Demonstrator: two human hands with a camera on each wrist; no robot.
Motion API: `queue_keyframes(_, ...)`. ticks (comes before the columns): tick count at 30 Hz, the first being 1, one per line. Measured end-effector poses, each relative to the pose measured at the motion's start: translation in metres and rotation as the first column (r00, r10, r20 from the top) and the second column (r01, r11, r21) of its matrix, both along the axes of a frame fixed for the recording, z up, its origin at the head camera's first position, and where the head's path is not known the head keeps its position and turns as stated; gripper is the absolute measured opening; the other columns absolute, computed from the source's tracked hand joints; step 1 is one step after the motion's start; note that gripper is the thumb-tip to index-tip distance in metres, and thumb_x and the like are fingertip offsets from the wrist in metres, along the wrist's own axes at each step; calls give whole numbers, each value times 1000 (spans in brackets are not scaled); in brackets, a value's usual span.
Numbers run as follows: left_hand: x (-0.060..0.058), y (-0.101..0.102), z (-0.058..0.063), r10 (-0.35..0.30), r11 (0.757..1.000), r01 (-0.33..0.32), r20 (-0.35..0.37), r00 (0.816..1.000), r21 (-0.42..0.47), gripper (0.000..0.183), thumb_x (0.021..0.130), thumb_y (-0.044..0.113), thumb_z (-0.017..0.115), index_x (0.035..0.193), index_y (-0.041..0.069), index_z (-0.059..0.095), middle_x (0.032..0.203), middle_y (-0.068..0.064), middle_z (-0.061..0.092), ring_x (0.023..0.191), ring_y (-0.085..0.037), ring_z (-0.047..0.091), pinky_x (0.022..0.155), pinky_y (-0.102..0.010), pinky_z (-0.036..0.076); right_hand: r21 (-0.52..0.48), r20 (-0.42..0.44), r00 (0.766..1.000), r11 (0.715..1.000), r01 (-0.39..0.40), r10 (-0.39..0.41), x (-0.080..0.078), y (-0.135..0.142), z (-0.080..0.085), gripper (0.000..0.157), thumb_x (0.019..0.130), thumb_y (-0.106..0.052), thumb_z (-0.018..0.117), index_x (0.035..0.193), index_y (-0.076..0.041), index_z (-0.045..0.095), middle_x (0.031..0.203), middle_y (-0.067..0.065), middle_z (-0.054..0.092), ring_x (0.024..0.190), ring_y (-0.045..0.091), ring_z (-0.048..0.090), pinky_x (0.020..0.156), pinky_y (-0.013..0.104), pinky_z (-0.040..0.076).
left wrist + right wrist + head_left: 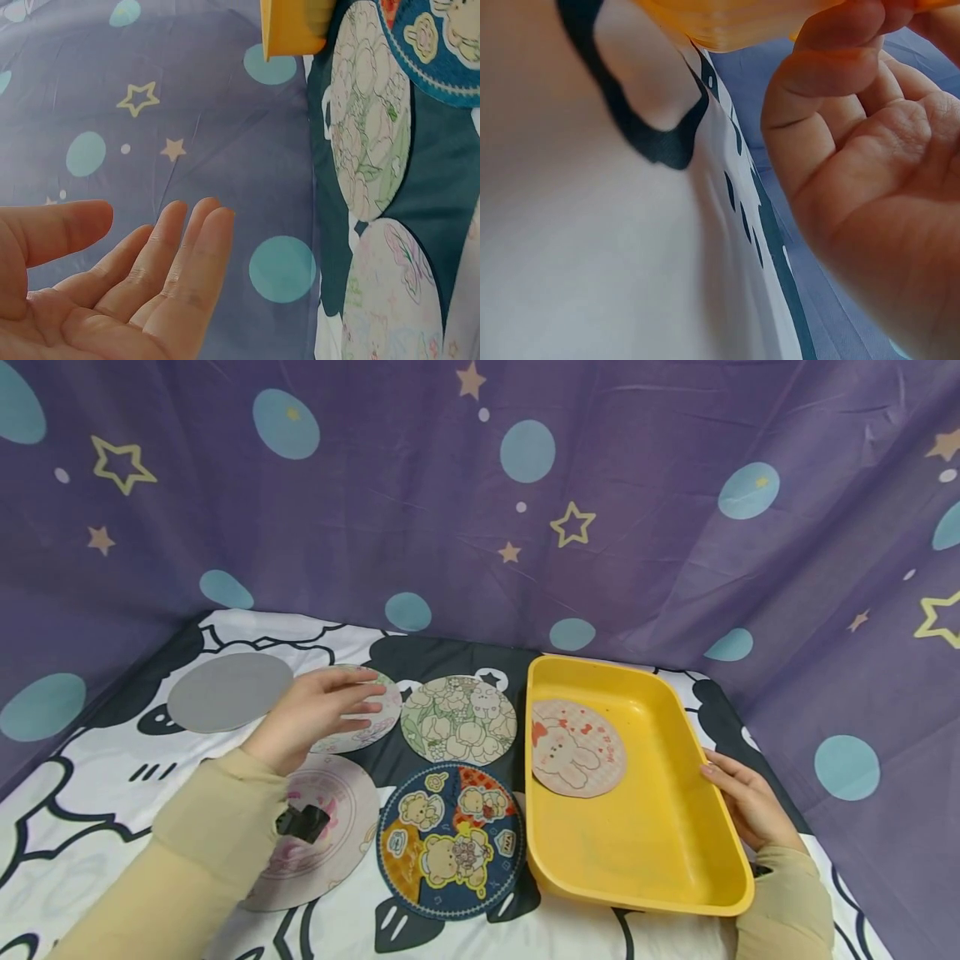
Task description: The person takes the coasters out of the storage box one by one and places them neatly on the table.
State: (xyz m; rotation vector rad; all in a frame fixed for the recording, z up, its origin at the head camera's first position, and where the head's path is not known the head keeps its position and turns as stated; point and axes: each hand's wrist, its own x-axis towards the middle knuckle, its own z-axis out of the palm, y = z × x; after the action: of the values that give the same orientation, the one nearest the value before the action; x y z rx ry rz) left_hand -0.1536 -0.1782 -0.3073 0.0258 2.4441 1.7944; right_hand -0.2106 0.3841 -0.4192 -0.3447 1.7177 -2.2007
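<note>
My left hand [322,706] hovers with fingers extended over a pale floral round mat [386,714], holding nothing. In the left wrist view its palm and spread thumb are bare. My right hand [753,802] grips the right rim of a yellow tray [630,852]; the right wrist view shows its fingers curled at the tray edge. Inside the tray, against its left wall, lies a pink round mat with a bunny [581,752]. Left of the tray are a green floral round mat [457,718] and a navy round mat with bears [453,847].
A plain grey round mat [225,693] lies at the back left. Partly under the left forearm is a large pink round mat [348,827]. The table cloth [67,860] has a black and white print. A purple curtain [420,502] with stars stands behind.
</note>
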Motion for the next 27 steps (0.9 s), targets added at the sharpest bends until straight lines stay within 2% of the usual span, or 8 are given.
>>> queue_keyframes(8, -5, 9, 3, -6, 1000, 6, 15, 1000, 21, 52, 104, 24, 50, 149, 0, 39, 148, -21, 48, 128, -36, 56, 103, -41, 51, 29, 5, 1000, 999, 23, -23, 0, -1, 1, 39, 107, -4, 36, 124, -19, 68, 112, -1, 74, 95, 14, 73, 80, 28, 60)
queue_keyframes(18, -12, 20, 9, -13, 999, 13, 20, 1000, 29, 50, 105, 22, 48, 149, -1, 38, 147, -21, 49, 128, -36, 55, 104, -42, 50, 21, -5, 1000, 1000, 19, -19, 1, -1, 2, 40, 107, -3, 35, 124, -19, 68, 112, -1, 74, 95, 14, 73, 80, 28, 60)
queue_keyframes(27, -20, 30, 5, -21, 999, 19, 54, 998, 26, 47, 104, 16, 47, 148, -2, 40, 147, -22, 49, 128, -37, 55, 107, -45, 47, 30, 2, 1000, 999, 20, -20, 0, -1, 1, 39, 107, -4, 36, 124, -19, 67, 113, -1, 74, 95, 14, 73, 80, 28, 60)
